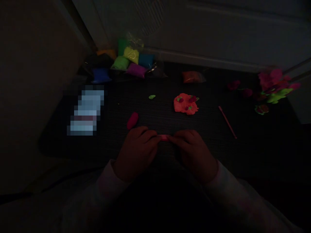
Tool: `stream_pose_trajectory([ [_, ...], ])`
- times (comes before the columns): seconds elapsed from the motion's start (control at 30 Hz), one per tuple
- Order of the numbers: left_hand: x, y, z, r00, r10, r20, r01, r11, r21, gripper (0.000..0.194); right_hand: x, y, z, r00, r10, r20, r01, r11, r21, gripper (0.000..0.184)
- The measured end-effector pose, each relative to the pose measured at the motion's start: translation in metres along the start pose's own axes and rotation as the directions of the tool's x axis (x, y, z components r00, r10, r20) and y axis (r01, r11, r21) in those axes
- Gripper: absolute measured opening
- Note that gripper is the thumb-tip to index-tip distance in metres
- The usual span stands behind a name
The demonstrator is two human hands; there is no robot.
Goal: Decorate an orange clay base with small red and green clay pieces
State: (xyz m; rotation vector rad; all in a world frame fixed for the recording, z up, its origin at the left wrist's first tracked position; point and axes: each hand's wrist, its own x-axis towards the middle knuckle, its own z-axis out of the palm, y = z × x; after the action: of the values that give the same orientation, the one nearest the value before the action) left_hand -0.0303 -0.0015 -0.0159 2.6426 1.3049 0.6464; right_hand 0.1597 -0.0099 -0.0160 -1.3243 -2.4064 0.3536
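Observation:
Low in the middle of the head view, a short pink strip stretches between my two hands; its ends are hidden by the fingers. My left hand pinches the left end, closed around it. At the other end my right hand is also closed, thumb and fingers together. Just beyond the left knuckles lies a dark pink roll of clay. Farther back are a small green clay piece and a flat coral clay shape bearing small red and green pieces. Dim light hides fine detail.
Clay packets in several colours lie at the back left, with an orange packet nearer the middle. A pink modelling tool rests to the right. Colourful clay flowers stand at far right. A blurred bright screen is at left.

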Motion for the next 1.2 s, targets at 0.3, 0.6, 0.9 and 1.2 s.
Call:
stream_pose_trajectory([
  [0.3,-0.006,0.005,0.0,0.997,0.076,-0.022,-0.073,0.993,0.087,0.023,-0.001,0.005,0.0,0.999,0.005,-0.035,-0.002,0.998,0.07,0.032],
  [0.6,-0.005,0.003,0.001,0.998,0.054,-0.031,-0.053,0.998,0.033,0.02,0.001,0.006,-0.002,0.988,0.099,-0.121,-0.086,0.99,0.111,0.032],
  [0.9,-0.009,0.0,0.0,0.993,-0.03,-0.115,0.027,0.999,-0.026,0.024,-0.007,0.005,-0.004,0.99,-0.003,-0.139,0.011,0.998,0.057,0.031],
  [1.2,-0.006,0.0,-0.003,0.995,0.086,-0.049,-0.085,0.996,0.013,0.026,-0.013,0.001,-0.002,0.997,-0.055,-0.051,0.053,0.998,-0.037,0.032],
])
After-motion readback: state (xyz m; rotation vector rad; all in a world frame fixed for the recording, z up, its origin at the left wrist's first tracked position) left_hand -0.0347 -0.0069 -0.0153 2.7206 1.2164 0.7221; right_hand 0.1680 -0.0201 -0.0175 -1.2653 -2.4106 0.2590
